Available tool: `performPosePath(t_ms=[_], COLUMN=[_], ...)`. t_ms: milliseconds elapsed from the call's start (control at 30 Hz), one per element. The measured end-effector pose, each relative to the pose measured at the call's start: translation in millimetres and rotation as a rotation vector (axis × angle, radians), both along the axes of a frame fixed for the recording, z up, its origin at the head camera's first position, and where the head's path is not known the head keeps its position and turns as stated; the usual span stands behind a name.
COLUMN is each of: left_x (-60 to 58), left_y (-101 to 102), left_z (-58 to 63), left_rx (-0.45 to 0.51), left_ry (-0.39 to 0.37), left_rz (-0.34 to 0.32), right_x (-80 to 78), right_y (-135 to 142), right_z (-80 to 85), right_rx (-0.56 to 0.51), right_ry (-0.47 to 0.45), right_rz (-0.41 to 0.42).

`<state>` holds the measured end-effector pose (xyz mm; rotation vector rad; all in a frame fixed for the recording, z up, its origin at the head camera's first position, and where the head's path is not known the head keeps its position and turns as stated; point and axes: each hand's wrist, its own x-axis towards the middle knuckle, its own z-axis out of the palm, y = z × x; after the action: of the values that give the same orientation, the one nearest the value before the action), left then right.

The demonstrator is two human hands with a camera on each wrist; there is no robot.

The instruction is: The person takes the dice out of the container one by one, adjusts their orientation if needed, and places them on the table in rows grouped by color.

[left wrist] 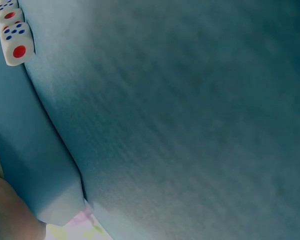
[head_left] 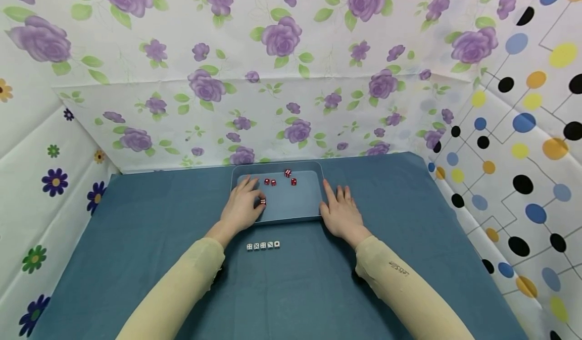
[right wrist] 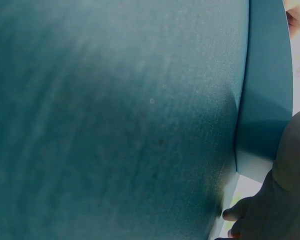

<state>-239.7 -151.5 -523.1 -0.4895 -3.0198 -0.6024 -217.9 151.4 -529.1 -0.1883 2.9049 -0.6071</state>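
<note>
A shallow blue-grey tray [head_left: 291,206] sits at the far side of the cloth, its front wall [right wrist: 264,85] also filling the right edge of the right wrist view. My left hand [head_left: 241,206] reaches over the tray's left side, thumb and index finger pinching a red die [head_left: 262,201] with white pips. Further back in the tray lie several other red dice, one [head_left: 293,182] standing toward the right. Along the tray's right wall rests my right hand [head_left: 342,213], fingers extended and holding nothing. In the left wrist view, only part of the left hand [left wrist: 12,215] shows.
In front of the tray, several white dice [head_left: 263,245] stand in a straight row on the blue cloth [head_left: 291,294]. Purple-flowered sheeting [head_left: 282,102] rises behind the table. Patterned sheets also stand at the left [head_left: 54,198] and right [head_left: 523,178].
</note>
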Motion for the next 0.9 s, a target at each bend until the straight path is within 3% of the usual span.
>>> performPosePath(t_ms=[433, 900], left_x=[0.4, 1.5], left_y=[-1.9, -4.7], left_z=[-3.1, 0.5], left_rx=[-0.006, 0.067], left_ry=[-0.009, 0.055], left_rz=[0.003, -0.007], right_x=[0.4, -2.3], right_y=[-0.6, 0.0], right_z=[0.1, 0.1], right_rx=[0.002, 0.015], right_ry=[-0.001, -0.021], right_rz=[0.005, -0.002])
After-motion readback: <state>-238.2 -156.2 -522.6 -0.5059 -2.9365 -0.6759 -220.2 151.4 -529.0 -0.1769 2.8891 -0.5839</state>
